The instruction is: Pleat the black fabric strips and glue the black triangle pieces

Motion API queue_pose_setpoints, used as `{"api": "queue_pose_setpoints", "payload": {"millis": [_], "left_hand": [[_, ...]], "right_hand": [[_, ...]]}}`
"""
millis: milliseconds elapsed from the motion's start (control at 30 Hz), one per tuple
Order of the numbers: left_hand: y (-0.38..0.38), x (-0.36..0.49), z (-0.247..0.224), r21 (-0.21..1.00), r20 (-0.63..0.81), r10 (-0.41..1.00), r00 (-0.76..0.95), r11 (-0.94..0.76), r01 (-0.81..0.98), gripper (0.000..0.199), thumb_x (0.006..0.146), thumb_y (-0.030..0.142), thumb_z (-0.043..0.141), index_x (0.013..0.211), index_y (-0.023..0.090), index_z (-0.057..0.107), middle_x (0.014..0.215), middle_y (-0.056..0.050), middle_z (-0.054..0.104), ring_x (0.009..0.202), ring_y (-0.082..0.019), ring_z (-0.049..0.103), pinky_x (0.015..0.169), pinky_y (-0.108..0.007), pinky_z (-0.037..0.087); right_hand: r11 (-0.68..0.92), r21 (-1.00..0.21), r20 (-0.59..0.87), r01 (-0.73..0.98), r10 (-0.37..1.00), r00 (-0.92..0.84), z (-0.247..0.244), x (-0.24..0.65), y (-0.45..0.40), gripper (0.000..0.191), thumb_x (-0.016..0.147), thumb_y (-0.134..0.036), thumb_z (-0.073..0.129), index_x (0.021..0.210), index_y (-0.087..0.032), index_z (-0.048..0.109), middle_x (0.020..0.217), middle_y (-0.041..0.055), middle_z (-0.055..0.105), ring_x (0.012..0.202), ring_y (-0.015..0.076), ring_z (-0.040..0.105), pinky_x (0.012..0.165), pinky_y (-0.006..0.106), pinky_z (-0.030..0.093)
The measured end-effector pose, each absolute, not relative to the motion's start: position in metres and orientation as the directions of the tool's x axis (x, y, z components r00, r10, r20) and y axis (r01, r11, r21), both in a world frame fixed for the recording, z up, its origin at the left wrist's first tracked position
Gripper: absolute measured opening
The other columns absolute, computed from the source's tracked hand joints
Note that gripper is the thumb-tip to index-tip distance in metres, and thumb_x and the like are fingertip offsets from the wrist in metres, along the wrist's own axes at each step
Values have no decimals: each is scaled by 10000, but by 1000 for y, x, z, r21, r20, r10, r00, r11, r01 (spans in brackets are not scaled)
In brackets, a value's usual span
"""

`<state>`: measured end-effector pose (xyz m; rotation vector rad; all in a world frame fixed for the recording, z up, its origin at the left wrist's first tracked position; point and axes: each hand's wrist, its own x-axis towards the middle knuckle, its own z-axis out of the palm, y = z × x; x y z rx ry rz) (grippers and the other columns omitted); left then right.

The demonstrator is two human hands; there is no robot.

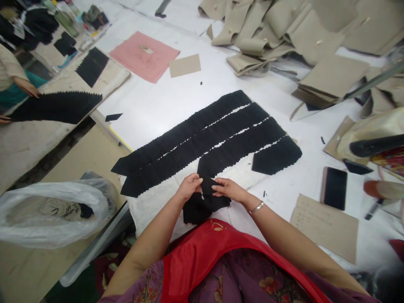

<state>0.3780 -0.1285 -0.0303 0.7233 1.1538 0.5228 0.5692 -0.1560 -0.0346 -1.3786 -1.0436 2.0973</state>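
Observation:
Both my hands meet at the near edge of the white table [151,101], over black fabric pieces. My left hand [190,186] has its fingers closed on the left side of a small black fabric piece [208,186]. From the right, my right hand [232,190] pinches the same piece between thumb and fingers. Beneath my hands a loose heap of black fabric [197,210] lies against my red apron [202,261]. Just beyond, long rows of overlapping black fabric pieces [195,130] with zigzag edges slant across the table. A shorter black stack [276,155] ends the nearest row at right.
Khaki fabric pieces [268,29] pile up at the back right. A phone [334,188] and a brown card [325,227] lie at right. Pink cloth [143,54] is at the back. At left are an open plastic bag [53,214] and another person's hand [27,87] on black fabric.

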Motion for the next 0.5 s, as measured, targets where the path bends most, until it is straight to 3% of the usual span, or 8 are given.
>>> {"api": "queue_pose_setpoints", "payload": {"millis": [100,233,300,367,433,500], "left_hand": [[-118,375,-33,752,-646,725,238,659,33,365,592,419,703,687,174,449,532,59,500,490,-74,512,495,-205,453],[-112,374,-33,813,-581,803,136,567,132,250,645,353,655,708,170,497,500,47,516,467,-90,505,445,-194,395],[-115,375,-30,887,-412,908,68,384,256,176,699,322,613,743,162,557,566,23,569,513,-96,524,498,-213,419],[-122,377,-23,902,-174,980,98,118,416,138,747,289,574,790,164,616,704,-13,635,624,-110,562,612,-242,455],[-130,380,-15,853,4,964,267,-142,501,130,777,254,549,811,178,649,794,-35,662,720,-127,576,715,-272,458],[-136,384,-10,828,66,889,453,-302,473,118,779,247,557,792,189,659,786,-39,667,750,-137,574,764,-291,450]], "right_hand": [[-698,-713,-679,75,659,-325,-43,568,-152,247,731,-388,645,762,-174,527,646,-15,595,543,82,583,521,188,478],[-654,-739,-673,161,722,-159,-45,568,-148,265,753,-414,620,714,-176,511,545,-33,548,440,68,525,420,163,433],[-657,-721,-681,219,730,-54,-42,569,-147,321,757,-481,595,717,-173,513,512,-28,539,411,75,513,372,160,400],[-724,-666,-745,181,661,-95,-35,569,-147,422,773,-579,517,734,-159,533,543,6,576,420,90,539,362,170,401],[-788,-613,-769,57,578,-272,-28,567,-148,492,785,-623,457,781,-142,563,645,50,631,508,114,600,424,188,456],[-789,-613,-722,-32,577,-382,-22,564,-147,439,782,-573,506,829,-142,572,720,56,651,607,124,633,504,197,489]]}}
